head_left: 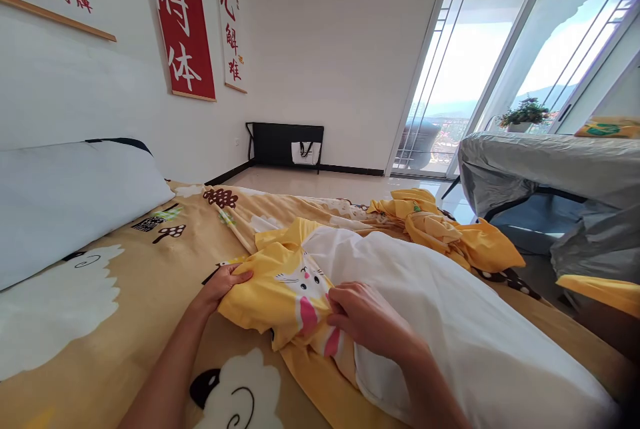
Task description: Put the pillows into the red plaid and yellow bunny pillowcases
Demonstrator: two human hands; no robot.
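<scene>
A yellow pillowcase [260, 282] printed with a white rabbit face and pink ears lies bunched on the bed. It covers the near-left end of a plump white pillow [420, 302], whose larger part stays bare and stretches to the lower right. My left hand [224, 284] is closed on the pillowcase's left side, thumb on top of the cloth. Over the rabbit print, my right hand [370, 319] pinches the fabric where it meets the white pillow. The fingertips of the right hand are partly hidden by the cloth.
Beneath everything is a tan sheep-patterned bedsheet [150, 329]. A grey-white headrest [75, 202] borders the bed at left. Crumpled yellow cloth [440, 226] lies at the far edge. To the right stand a covered table [545, 156] and a blue chair [530, 219].
</scene>
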